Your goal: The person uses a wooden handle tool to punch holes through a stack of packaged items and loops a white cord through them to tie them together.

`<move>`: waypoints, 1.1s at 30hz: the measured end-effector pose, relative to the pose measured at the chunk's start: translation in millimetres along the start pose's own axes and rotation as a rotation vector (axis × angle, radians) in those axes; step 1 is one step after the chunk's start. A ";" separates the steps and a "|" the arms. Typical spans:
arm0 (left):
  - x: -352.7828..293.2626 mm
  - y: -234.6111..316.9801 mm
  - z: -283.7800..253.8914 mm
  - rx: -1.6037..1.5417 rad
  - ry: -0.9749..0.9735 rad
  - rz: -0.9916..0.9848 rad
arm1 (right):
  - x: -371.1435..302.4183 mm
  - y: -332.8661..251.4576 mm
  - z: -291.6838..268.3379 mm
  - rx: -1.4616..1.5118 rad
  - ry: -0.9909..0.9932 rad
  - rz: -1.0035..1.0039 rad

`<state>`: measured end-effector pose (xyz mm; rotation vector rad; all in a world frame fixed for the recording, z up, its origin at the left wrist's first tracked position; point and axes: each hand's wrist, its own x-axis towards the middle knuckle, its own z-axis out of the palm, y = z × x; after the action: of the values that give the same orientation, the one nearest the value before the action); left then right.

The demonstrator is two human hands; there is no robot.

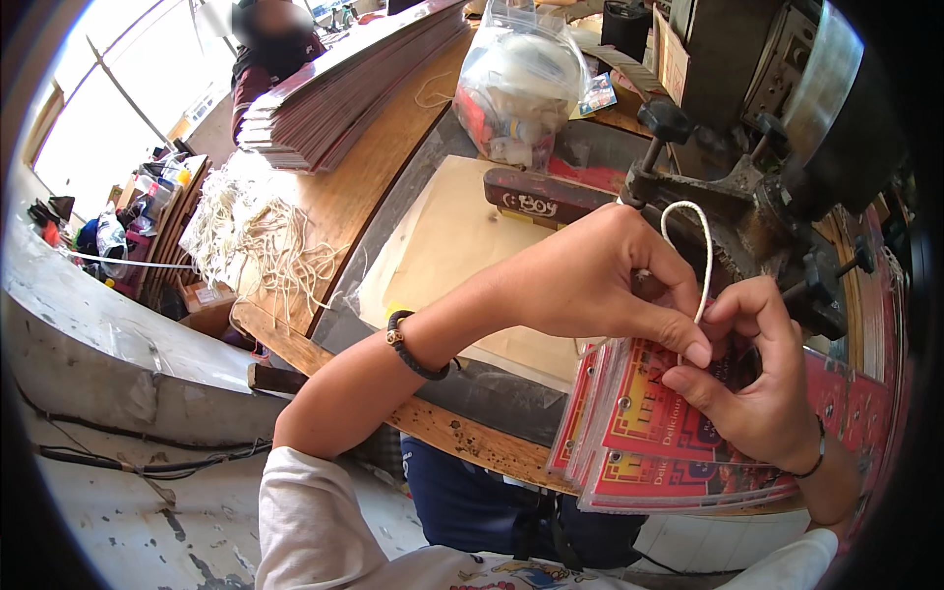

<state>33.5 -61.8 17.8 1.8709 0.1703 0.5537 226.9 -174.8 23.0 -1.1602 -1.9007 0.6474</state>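
Observation:
My left hand (605, 280) reaches across the workbench and pinches a white cord (706, 246) between thumb and fingers. The cord bows up in a loop above the knuckles. Close against it, my right hand (762, 379) also pinches at the cord's lower end, thumb and fingertips almost meeting the left thumb. Beneath both hands lies a stack of flat red and yellow printed sheets (629, 477) with clear edges and small metal eyelets. Whether the cord passes through an eyelet is hidden by my fingers.
A heap of white cords (261, 231) lies on the wooden table (393, 138), near a tall pile of flat sheets (339, 93). A clear plastic bag (521, 88) stands behind brown paper (433, 226). At the right is a dark metal machine (777, 197) with knobs. Another person (275, 44) is at the back.

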 end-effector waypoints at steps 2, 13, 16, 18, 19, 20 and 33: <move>-0.6 1.9 -0.3 -0.006 -0.005 -0.009 | 0.2 -2.0 -1.8 -0.006 -0.018 -0.012; -3.2 -4.4 1.9 -0.234 -0.064 -0.043 | 6.5 -7.7 -2.2 -0.289 -0.045 -0.179; -2.2 -0.6 0.1 -0.126 -0.064 -0.024 | 7.3 -7.4 -4.1 -0.279 -0.057 -0.200; -2.3 -1.6 -0.8 -0.073 -0.071 -0.006 | 6.9 -6.4 -4.1 -0.278 -0.066 -0.205; -2.8 -1.9 -1.3 -0.074 -0.075 0.001 | 6.9 -6.0 -3.6 -0.281 -0.063 -0.210; -2.9 -3.0 -1.6 -0.074 -0.080 0.007 | 6.9 -5.7 -3.4 -0.284 -0.059 -0.215; -2.4 -15.2 -7.5 -0.351 -0.074 -0.033 | 11.2 -12.2 -7.8 -0.105 -0.122 -0.325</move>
<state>30.2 -50.8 5.2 1.5413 0.0500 0.4582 224.7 -170.2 40.6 -0.8617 -2.1877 0.4517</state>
